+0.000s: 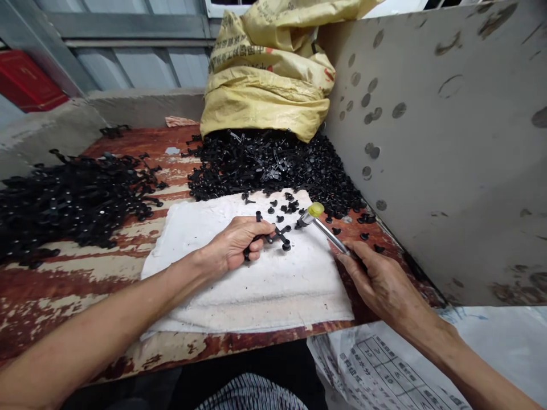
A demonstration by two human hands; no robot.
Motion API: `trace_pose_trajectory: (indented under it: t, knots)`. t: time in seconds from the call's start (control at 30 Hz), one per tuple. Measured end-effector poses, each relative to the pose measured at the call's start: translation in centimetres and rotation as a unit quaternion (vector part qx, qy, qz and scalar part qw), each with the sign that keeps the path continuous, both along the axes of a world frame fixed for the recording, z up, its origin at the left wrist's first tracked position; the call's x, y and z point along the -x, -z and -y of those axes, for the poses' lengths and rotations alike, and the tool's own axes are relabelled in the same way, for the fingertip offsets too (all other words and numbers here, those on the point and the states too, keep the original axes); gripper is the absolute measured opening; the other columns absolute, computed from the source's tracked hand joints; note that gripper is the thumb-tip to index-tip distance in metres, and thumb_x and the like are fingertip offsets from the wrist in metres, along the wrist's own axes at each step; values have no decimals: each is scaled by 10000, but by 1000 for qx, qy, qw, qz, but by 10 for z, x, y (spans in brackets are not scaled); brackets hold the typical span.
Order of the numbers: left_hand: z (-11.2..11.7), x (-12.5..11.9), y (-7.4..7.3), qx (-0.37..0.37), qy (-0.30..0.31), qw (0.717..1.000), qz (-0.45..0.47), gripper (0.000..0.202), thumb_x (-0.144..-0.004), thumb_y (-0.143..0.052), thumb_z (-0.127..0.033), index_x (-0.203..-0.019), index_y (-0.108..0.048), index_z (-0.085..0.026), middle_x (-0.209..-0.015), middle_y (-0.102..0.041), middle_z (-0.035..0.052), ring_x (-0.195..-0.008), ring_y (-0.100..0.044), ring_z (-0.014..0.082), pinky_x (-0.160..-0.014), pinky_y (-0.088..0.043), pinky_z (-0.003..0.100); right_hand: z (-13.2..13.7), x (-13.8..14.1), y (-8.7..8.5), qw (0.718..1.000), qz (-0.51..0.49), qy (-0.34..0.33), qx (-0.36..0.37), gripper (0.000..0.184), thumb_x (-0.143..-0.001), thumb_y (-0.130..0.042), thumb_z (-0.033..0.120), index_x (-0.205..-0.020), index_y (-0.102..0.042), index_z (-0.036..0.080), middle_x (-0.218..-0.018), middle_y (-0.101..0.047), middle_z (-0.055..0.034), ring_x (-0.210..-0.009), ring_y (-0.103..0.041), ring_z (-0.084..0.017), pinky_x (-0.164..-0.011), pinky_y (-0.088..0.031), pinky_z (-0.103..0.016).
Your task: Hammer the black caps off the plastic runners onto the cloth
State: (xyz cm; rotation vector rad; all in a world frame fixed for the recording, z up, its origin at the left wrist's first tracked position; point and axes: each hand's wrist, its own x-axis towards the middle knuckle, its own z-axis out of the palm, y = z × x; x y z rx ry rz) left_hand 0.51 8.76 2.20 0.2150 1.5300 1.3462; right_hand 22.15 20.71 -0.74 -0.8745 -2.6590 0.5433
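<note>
My left hand (pixel 243 239) is closed around a black branched plastic part (pixel 280 234), whose arms stick out past the fingertips over a white towel (pixel 192 296). To the right, my right hand (pixel 376 273) grips the metal handle of a small mallet (pixel 329 233). The mallet's head has a yellow-green face turned up and a dark face turned down. That head hangs just right of the black part, apart from it. Several small black plugs (pixel 280 218) lie on the towel beyond both hands.
A large heap of black parts (pixel 273 165) spills from a yellow woven sack (pixel 265 97) at the back. Another black pile (pixel 72 199) covers the left of the worn red table (pixel 102 285). A spotted grey panel (pixel 448 142) borders the right side; a white printed bag (pixel 384 364) hangs below.
</note>
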Motion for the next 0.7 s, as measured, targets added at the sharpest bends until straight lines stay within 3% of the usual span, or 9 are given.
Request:
trace_pose_trajectory:
  t: [0.13,0.33,0.5,0.7]
  knots:
    - [-4,-1,-2,-15,-23,1000,-7,227,-806,-603,-43,-595,-556,-110,-457,-470,-53,-301,-319,6,-291,-208,137,3,-6,4,999,-12,-3,38,250,-911,-378,392,-856,-560,229,-672,-667,-60,-572,-614,-228,-553,-434,-320]
    - [-7,1,2,-7,-22,1000,-4,203,-801,-614,-53,-612,-564,-108,-423,-443,-63,-291,-289,5,-288,-191,133,4,1,7,996,-77,4,44,230,-922,-403,367,-894,-577,220,-683,-667,-46,-579,-611,-202,-544,-423,-288]
    - [-8,1,0,23,-19,999,-23,224,-802,-595,-50,-589,-560,-110,-405,-419,-64,-291,-286,9,-287,-203,132,4,10,1,998,-51,-13,47,233,-911,-423,346,-954,-615,221,-690,-679,-49,-631,-645,-225,-570,-446,-292]
    - [-9,4,2,19,-18,999,-20,212,-786,-607,-45,-591,-559,-115,-425,-453,-53,-290,-296,13,-278,-209,139,15,1,1,993,-37,-34,105,238,-916,-426,354,-924,-621,217,-726,-698,-67,-636,-650,-230,-593,-470,-315]
